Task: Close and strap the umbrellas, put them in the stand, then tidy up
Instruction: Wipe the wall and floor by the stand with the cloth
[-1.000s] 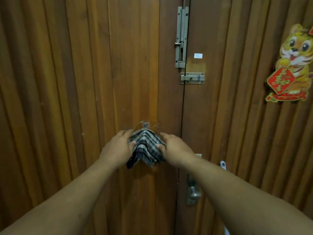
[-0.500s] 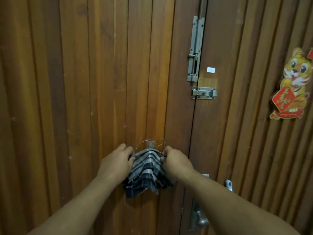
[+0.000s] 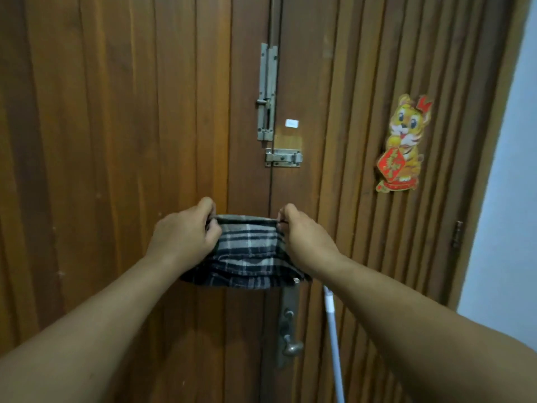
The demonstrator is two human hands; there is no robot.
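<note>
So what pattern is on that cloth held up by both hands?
The dark cloth is checked with pale grey and white stripes, shown in the head view.

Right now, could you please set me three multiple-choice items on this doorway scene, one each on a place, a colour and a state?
1. Where is the tiger sticker?
A. On the right door leaf, right of the bolts
B. On the left door leaf
C. On the white wall

2. What pattern does the cloth show?
A. Plain red
B. Dark and light plaid
C. Yellow dots

3. How is the cloth held?
A. It hangs from the door knob
B. One hand carries it
C. The left hand and the right hand each pinch an upper corner, with the top edge stretched between them

Answers:
1 A, since the sticker sits on the ribbed right leaf, beyond the horizontal bolt.
2 B, since dark and pale stripes cross on it.
3 C, since both hands grip the top edge in front of the door, above the door knob.
</note>
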